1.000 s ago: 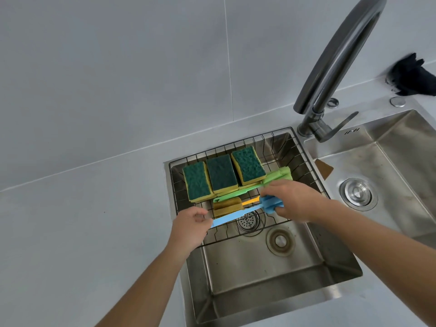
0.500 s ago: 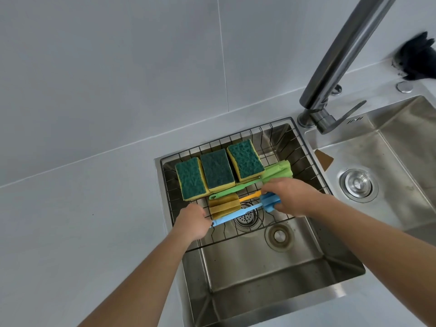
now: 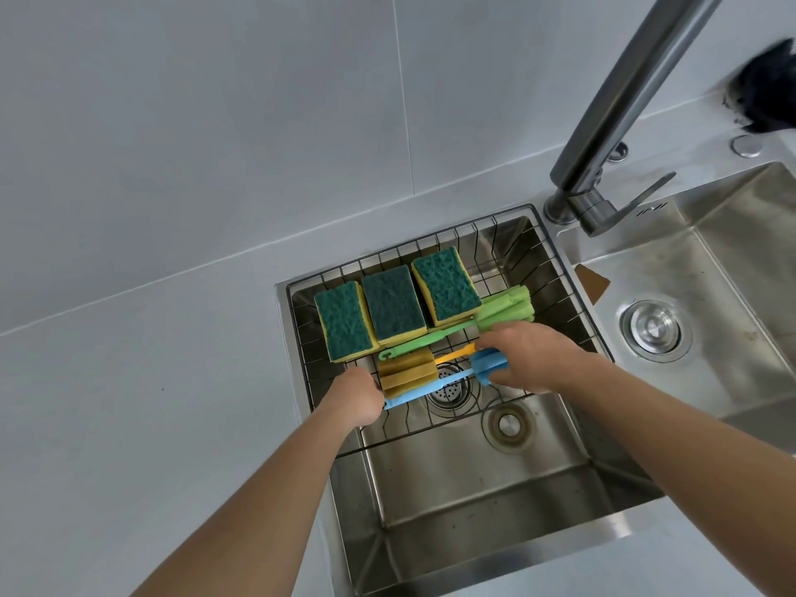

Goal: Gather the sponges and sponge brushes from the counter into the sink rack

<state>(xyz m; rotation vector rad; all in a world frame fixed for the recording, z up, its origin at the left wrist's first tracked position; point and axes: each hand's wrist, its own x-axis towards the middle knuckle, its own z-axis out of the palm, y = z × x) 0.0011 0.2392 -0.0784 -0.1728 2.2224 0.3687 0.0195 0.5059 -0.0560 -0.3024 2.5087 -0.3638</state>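
Both hands over rack [image 3: 508,234]: right hand [image 3: 534,359] fingers curled round blue brush [image 3: 435,387] head, left hand [image 3: 357,396] seemingly pinching its handle end; three sponges [image 3: 394,301] behind.

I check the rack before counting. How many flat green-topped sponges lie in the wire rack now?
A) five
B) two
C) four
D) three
D: three sponges lie side by side along the back of the rack, behind the three brushes.

A kitchen: steel double sink [image 3: 538,501], tall faucet [image 3: 624,101], tiled wall [image 3: 258,101].
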